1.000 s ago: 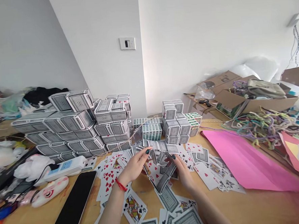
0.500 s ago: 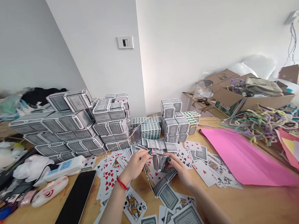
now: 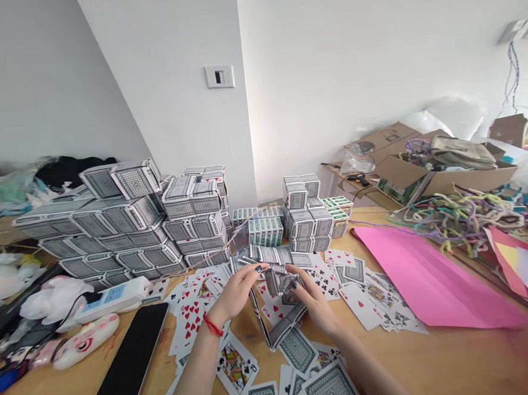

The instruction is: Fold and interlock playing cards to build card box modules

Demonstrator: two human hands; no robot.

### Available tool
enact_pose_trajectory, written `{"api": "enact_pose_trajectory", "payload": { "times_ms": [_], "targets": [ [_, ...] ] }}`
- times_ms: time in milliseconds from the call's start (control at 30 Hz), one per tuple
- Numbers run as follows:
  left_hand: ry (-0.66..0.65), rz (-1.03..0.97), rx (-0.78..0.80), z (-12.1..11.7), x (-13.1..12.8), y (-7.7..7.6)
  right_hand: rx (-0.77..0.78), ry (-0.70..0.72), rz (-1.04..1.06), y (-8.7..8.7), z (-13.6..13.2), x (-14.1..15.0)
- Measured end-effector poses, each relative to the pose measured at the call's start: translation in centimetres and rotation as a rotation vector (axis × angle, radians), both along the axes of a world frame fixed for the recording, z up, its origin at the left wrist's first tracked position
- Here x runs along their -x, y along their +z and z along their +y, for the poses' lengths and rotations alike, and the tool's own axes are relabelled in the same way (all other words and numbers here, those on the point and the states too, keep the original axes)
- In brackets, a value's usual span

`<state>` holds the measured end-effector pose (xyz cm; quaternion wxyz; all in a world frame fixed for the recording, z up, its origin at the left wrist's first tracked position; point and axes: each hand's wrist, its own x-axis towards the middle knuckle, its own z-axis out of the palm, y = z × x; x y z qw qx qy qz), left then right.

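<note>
Folded playing cards (image 3: 286,329), joined into a jointed frame with grey patterned backs, hang between my hands above the table. My left hand (image 3: 236,291), with a red string on the wrist, pinches the upper left part of this frame. Closed on its upper right side is my right hand (image 3: 315,301), with the fingertips at a small folded card section (image 3: 276,281). Part of the frame is hidden behind the fingers. Loose cards lie beneath and around, among them a queen (image 3: 237,366) and face-down cards (image 3: 333,387). Just behind sits a row of folded card pieces (image 3: 272,255).
Stacked card blocks (image 3: 113,215) rise at the back left, with smaller stacks (image 3: 308,224) behind my hands. A phone (image 3: 128,361) and a power strip (image 3: 113,299) lie left. To the right are pink paper (image 3: 430,277), tangled yarn (image 3: 453,216) and a cardboard box (image 3: 464,179).
The card frame has shifted slightly left and tilted between my hands. My right fingers have bent further in around the small folded section. My left hand has barely moved.
</note>
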<state>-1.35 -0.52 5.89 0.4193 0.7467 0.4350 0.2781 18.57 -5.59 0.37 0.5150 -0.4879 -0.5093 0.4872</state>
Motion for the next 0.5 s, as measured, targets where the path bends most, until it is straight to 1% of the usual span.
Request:
{"api": "enact_pose_trajectory", "payload": {
  "times_ms": [67,100,167,267,367,500],
  "targets": [
    [0.005,-0.007,0.003,-0.1,-0.3,0.0,-0.084,0.000,-0.121,0.0,-0.1,0.2],
    [0.003,-0.009,-0.001,-0.2,-0.4,0.1,-0.133,-0.012,-0.193,0.0,-0.2,0.4],
    [-0.009,-0.009,-0.018,-0.4,-0.7,0.2,-0.183,-0.061,-0.296,0.0,-0.3,0.6],
    [-0.028,-0.009,-0.052,-0.5,-1.0,0.2,-0.174,-0.132,-0.386,0.0,-0.3,1.0],
    [-0.034,-0.024,-0.057,-0.6,-1.0,0.2,-0.142,-0.177,-0.408,0.1,-0.3,1.3],
    [-0.033,-0.046,-0.050,-0.3,-0.8,0.1,-0.124,-0.170,-0.418,0.6,-0.4,1.4]
  ]
}}
